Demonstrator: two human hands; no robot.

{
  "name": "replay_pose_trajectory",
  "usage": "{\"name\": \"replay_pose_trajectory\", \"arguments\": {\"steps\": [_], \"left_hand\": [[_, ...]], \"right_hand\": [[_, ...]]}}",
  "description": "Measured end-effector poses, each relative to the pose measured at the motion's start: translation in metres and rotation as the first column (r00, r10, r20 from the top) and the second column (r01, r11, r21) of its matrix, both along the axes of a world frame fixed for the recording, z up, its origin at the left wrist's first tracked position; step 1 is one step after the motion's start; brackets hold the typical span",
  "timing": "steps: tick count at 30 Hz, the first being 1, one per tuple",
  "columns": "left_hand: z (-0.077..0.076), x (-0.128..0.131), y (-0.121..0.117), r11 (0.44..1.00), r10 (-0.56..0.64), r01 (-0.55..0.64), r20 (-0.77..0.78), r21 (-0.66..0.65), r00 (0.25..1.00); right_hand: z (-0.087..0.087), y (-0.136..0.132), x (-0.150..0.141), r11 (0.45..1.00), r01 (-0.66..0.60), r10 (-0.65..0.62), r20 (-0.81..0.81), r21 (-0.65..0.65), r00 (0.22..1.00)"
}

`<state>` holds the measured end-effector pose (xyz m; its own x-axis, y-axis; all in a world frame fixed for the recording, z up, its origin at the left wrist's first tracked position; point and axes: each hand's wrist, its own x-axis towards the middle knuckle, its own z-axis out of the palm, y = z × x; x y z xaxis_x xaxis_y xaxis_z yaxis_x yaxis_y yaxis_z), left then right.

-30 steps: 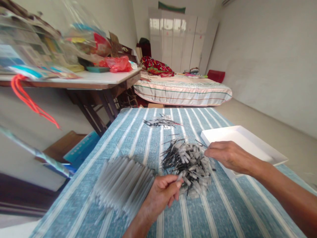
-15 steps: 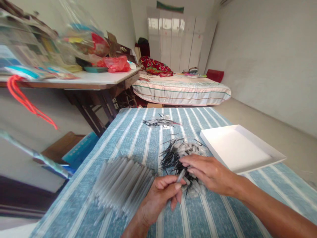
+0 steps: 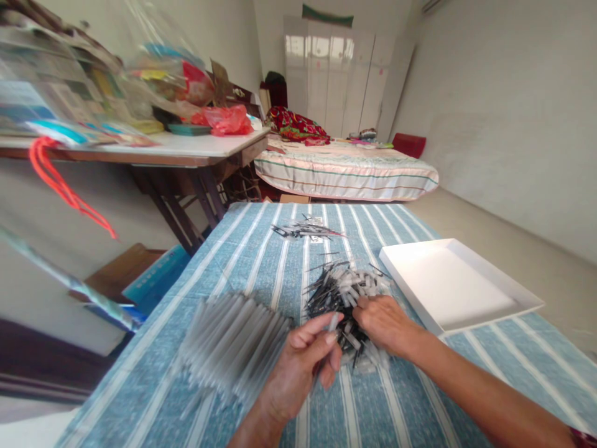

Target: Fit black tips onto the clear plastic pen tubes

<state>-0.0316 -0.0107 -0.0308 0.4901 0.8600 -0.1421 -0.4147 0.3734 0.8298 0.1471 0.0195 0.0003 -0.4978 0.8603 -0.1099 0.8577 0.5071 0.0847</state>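
Note:
My left hand (image 3: 303, 361) pinches a short translucent tube (image 3: 333, 322) between thumb and forefinger, its tip pointing up. To the right, my right hand (image 3: 385, 322) has its fingers bent closed at the edge of a heap of black and clear slim pieces (image 3: 331, 283); its fingertips are partly hidden, and I cannot make out what they grip. Left of my left hand lies a thick stack of long greyish translucent tubes (image 3: 237, 342), side by side and a little blurred.
A shallow white box (image 3: 459, 283) stands on the right of the blue striped tablecloth (image 3: 219, 255). A smaller scatter of dark thin pieces (image 3: 298, 231) lies farther back. Beyond are a bed (image 3: 345, 171) and, at left, a cluttered side table (image 3: 196, 149) with dangling red cord (image 3: 69, 193).
My right hand has drawn its fingers in and dipped against the heap. My left hand has stayed nearly in place, still pinching the short tube, now tilted more upright. The view has shifted slightly.

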Motion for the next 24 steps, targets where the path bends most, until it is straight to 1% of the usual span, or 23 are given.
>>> {"name": "replay_pose_trajectory", "arguments": {"steps": [3,9,12,14,17,19,21,24], "left_hand": [[0.000,0.001,0.000,1.000,0.012,-0.012,-0.004,-0.005,1.000],[0.001,0.000,0.001,1.000,0.011,-0.011,-0.013,-0.005,1.000],[0.002,0.000,0.001,1.000,0.022,-0.023,-0.015,-0.005,1.000],[0.002,0.000,0.001,0.999,0.044,-0.044,-0.013,-0.005,0.999],[0.002,0.001,0.001,0.998,0.061,-0.061,-0.012,-0.009,0.998],[0.001,0.002,0.001,0.998,0.063,-0.064,-0.016,-0.012,0.998],[-0.001,0.002,0.000,0.998,0.054,-0.054,-0.022,-0.012,0.998],[-0.003,0.004,0.000,0.999,0.035,-0.035,-0.031,-0.009,0.999]], "right_hand": [[-0.002,0.002,0.002,1.000,0.009,-0.009,0.003,-0.010,1.000],[0.005,-0.002,0.004,0.998,0.057,-0.057,-0.068,-0.009,0.996],[0.007,-0.002,0.011,0.992,0.127,-0.126,-0.118,0.000,0.985],[0.006,0.000,0.022,0.978,0.206,-0.202,-0.145,0.018,0.969],[0.002,0.001,0.044,0.940,0.338,-0.326,-0.176,0.042,0.929],[-0.003,-0.001,0.055,0.919,0.394,-0.380,-0.197,0.033,0.904],[-0.008,-0.004,0.061,0.912,0.411,-0.401,-0.216,0.002,0.890],[-0.013,-0.007,0.060,0.917,0.395,-0.397,-0.240,-0.056,0.886]]}}
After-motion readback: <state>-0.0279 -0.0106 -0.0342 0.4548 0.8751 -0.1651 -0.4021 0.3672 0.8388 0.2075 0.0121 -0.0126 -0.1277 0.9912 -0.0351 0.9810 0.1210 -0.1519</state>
